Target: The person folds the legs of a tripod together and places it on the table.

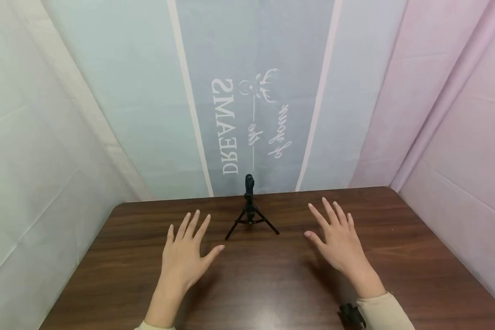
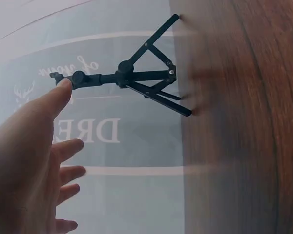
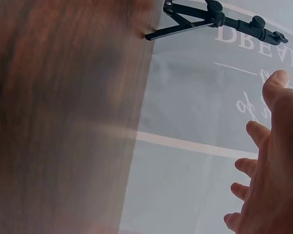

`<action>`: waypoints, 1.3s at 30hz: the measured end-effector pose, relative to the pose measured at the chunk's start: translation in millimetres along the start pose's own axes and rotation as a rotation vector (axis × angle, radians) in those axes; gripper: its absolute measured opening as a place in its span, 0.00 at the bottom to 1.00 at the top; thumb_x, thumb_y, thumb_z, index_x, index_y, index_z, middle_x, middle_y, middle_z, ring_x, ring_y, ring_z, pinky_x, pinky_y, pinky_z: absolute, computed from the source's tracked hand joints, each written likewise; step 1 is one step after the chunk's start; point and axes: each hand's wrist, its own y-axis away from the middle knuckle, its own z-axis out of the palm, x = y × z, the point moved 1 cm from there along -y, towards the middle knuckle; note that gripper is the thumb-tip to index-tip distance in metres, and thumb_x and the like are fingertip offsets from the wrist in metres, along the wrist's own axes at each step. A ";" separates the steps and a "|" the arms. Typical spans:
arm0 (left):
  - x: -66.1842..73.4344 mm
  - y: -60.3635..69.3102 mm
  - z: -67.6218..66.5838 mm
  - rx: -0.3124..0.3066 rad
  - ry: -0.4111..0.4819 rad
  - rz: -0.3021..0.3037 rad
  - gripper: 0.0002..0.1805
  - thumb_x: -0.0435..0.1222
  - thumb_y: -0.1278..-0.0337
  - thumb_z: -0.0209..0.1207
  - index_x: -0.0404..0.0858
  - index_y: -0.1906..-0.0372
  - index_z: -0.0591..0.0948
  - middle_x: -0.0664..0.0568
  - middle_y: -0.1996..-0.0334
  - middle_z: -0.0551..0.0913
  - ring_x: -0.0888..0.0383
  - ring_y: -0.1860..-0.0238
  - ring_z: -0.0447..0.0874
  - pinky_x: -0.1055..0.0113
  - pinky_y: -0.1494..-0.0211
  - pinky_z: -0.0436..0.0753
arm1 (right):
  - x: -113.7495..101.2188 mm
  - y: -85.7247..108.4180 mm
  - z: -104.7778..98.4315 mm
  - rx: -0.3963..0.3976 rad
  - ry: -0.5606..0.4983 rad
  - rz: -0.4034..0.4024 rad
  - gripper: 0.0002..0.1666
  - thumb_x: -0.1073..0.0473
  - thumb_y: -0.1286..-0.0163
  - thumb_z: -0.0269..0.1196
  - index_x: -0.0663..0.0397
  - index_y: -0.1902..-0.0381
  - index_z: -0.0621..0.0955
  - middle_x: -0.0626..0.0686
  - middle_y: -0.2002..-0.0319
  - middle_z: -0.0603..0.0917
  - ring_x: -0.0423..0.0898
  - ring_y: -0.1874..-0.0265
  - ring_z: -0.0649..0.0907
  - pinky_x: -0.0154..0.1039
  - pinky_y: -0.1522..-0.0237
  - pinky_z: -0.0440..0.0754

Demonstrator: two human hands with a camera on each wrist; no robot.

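Note:
A small black tripod (image 1: 249, 208) stands upright near the back edge of the table, its legs spread on the wood. To its left my left hand (image 1: 185, 261) hovers with fingers spread and nothing in it. On the other side my right hand (image 1: 340, 245) is held the same way, palm down and holding nothing. Neither hand touches the tripod. In the left wrist view the tripod (image 2: 122, 78) shows its folding braces and knobs, with the thumb tip overlapping its top. The right wrist view cuts off part of the tripod (image 3: 219, 19) at the upper edge.
The brown wooden table (image 1: 255, 279) reaches a hanging grey-blue cloth (image 1: 255, 41) with white lettering at the back. Pale cloth walls (image 1: 37, 151) stand at both sides. A black object (image 1: 352, 315), partly hidden, lies beside the right sleeve.

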 end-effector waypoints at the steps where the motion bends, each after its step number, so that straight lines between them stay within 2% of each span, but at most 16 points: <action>1: 0.2 -0.7 0.9 0.002 -0.001 0.004 0.46 0.69 0.40 0.51 0.51 0.22 0.60 0.48 0.22 0.53 0.48 0.22 0.47 0.39 0.25 0.45 | -0.6 -0.6 0.4 -0.005 -0.002 0.001 0.42 0.37 0.27 0.56 0.37 0.21 0.56 0.59 0.22 0.49 0.64 0.25 0.49 0.71 0.31 0.45; 9: -1.0 -5.4 9.1 -0.002 0.017 0.050 0.45 0.69 0.38 0.48 0.53 0.21 0.58 0.50 0.22 0.53 0.48 0.22 0.48 0.39 0.26 0.49 | -1.4 -1.8 6.1 0.010 0.005 -0.042 0.43 0.36 0.28 0.57 0.36 0.21 0.57 0.57 0.21 0.48 0.65 0.25 0.51 0.70 0.32 0.49; 13: -1.2 -11.2 10.5 -0.039 0.077 0.057 0.45 0.70 0.38 0.45 0.55 0.21 0.56 0.53 0.22 0.51 0.50 0.22 0.48 0.40 0.25 0.52 | 0.5 -7.5 7.6 0.039 0.024 -0.093 0.43 0.35 0.29 0.58 0.38 0.22 0.60 0.56 0.21 0.49 0.63 0.25 0.52 0.69 0.32 0.52; 17: 0.2 -18.2 11.4 -0.063 0.137 0.067 0.43 0.69 0.36 0.46 0.57 0.21 0.54 0.56 0.21 0.50 0.51 0.22 0.47 0.43 0.25 0.52 | 2.9 -14.1 8.8 0.048 0.018 -0.118 0.42 0.36 0.29 0.58 0.41 0.23 0.62 0.57 0.22 0.53 0.61 0.25 0.53 0.68 0.32 0.54; 23: 0.5 -28.7 14.5 -0.031 0.186 0.107 0.43 0.65 0.35 0.50 0.55 0.21 0.54 0.54 0.22 0.52 0.49 0.23 0.49 0.41 0.26 0.55 | 4.0 -19.3 9.5 0.025 -0.018 -0.128 0.42 0.36 0.28 0.58 0.37 0.22 0.60 0.54 0.23 0.55 0.59 0.25 0.54 0.66 0.31 0.54; 28: -2.7 -37.0 16.8 -0.019 0.209 0.122 0.43 0.64 0.34 0.50 0.56 0.20 0.52 0.54 0.21 0.50 0.50 0.22 0.47 0.41 0.26 0.55 | 2.3 -22.3 12.1 0.019 0.005 -0.189 0.42 0.36 0.30 0.60 0.39 0.23 0.63 0.54 0.24 0.58 0.58 0.25 0.55 0.65 0.30 0.54; 32: -4.1 -43.8 17.8 -0.046 0.242 0.119 0.42 0.65 0.32 0.48 0.56 0.20 0.51 0.53 0.22 0.51 0.51 0.22 0.46 0.40 0.27 0.57 | 1.9 -24.0 14.2 0.016 0.007 -0.225 0.41 0.37 0.30 0.61 0.40 0.24 0.64 0.53 0.24 0.59 0.57 0.25 0.56 0.63 0.29 0.54; 39: -2.0 -58.4 18.3 -0.093 0.310 0.125 0.41 0.65 0.32 0.46 0.55 0.20 0.52 0.54 0.22 0.51 0.51 0.22 0.47 0.36 0.30 0.61 | -0.1 -28.0 18.1 -0.021 -0.074 -0.243 0.39 0.39 0.27 0.59 0.39 0.23 0.63 0.50 0.23 0.58 0.54 0.24 0.55 0.61 0.29 0.55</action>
